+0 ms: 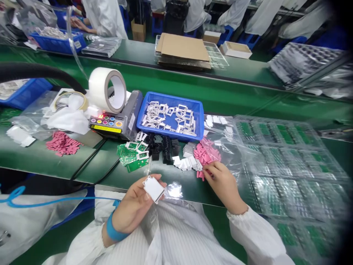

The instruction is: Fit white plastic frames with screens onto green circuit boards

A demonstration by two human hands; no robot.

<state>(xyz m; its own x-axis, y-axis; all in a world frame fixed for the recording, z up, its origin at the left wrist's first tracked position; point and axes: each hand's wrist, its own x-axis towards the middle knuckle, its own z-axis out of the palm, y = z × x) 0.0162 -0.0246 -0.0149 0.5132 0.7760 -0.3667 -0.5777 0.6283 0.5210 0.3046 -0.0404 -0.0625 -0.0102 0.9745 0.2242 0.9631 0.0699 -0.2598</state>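
My left hand (135, 206), with a blue band at its wrist, is closed on a small white framed panel (154, 188) above the table's front edge. Over to the right, my right hand (222, 184) pinches at the near edge of a pile of pink strips (206, 151); its fingertips touch a strip there. Fanned white squares (187, 163) lie just left of those fingertips. Beyond my left hand are green circuit boards (132, 156), some with white frames on them, and rows of black pieces (167, 149).
A blue bin (171, 96) of white frames stands behind the parts. Left of it, a tape roll (107, 89) rests by a dispenser with buttons (109, 123). More pink strips (62, 142) lie at left. Clear trays of green boards (284, 162) cover the right side. Co-workers sit beyond.
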